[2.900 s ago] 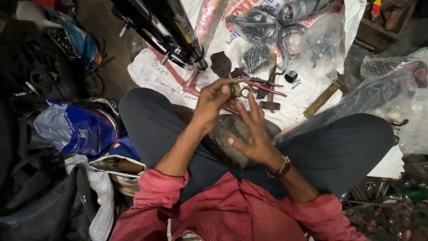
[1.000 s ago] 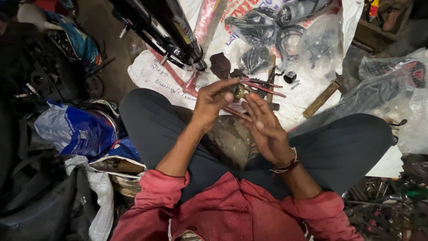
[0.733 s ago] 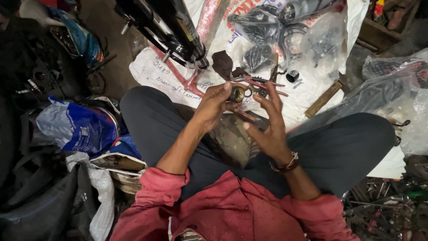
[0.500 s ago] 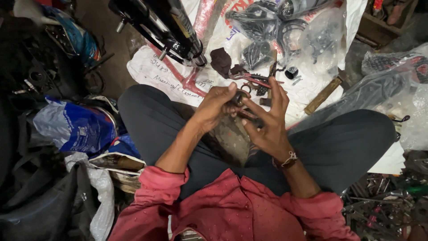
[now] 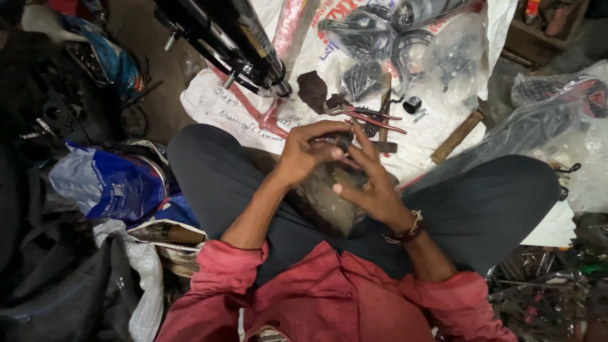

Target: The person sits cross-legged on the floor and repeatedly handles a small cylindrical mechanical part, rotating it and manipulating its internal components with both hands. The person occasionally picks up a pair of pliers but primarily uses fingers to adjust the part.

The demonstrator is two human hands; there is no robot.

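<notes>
Head view: the left hand (image 5: 304, 155) has its fingers curled tight around a small dark round part (image 5: 342, 140), held above the lap at centre frame. The right hand (image 5: 370, 183) has its fingers spread, fingertips touching the same part from 5 o'clock. Red-handled pliers (image 5: 370, 117) lie on the white sack (image 5: 215, 107) at 12 o'clock, a wooden-handled hammer (image 5: 459, 134) at 2 o'clock.
</notes>
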